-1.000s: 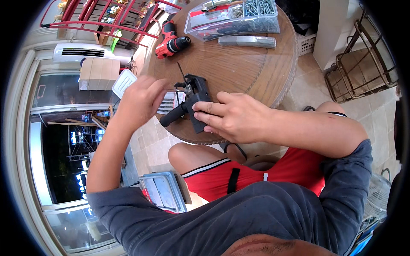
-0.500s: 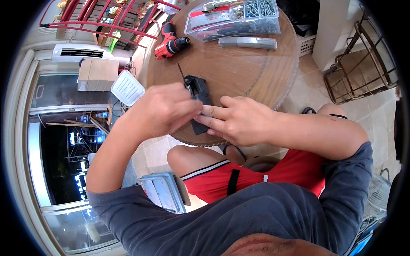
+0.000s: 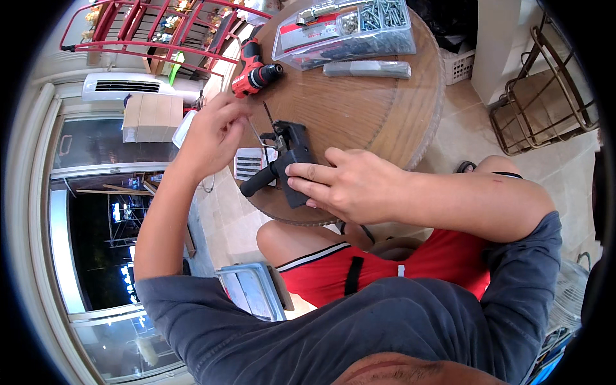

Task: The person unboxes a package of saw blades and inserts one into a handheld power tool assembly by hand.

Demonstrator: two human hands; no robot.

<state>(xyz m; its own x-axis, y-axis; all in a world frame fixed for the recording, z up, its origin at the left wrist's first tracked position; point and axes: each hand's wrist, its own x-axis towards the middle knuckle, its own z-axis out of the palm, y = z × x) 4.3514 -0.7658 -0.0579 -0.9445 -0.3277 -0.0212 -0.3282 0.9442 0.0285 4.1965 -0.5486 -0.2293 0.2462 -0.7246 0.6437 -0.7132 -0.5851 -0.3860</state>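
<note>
My right hand (image 3: pixel 350 183) presses its fingers on the body of a black saw attachment (image 3: pixel 297 160), holding it against the table near its front edge. From the attachment's far end a thin dark blade (image 3: pixel 267 114) sticks out. A black side handle (image 3: pixel 258 182) juts out at its left. My left hand (image 3: pixel 218 131) is raised left of it, fingers pinched on a thin metal rod that looks like a hex key (image 3: pixel 256 133). The rod's lower end reaches the metal clamp part by the blade. Behind the handle lies a pack of dark blades (image 3: pixel 249 163).
On the round wooden table (image 3: pixel 359 115), a red and black cordless drill (image 3: pixel 255 74) lies at the far left. A clear box of screws (image 3: pixel 350 32) stands at the back, with a clear flat packet (image 3: pixel 367 69) before it. A metal rack (image 3: pixel 542 90) stands at the right.
My left hand has moved left and up, away from my right hand, uncovering the side handle, the blade pack and the thin rod. My right hand stays on the attachment.
</note>
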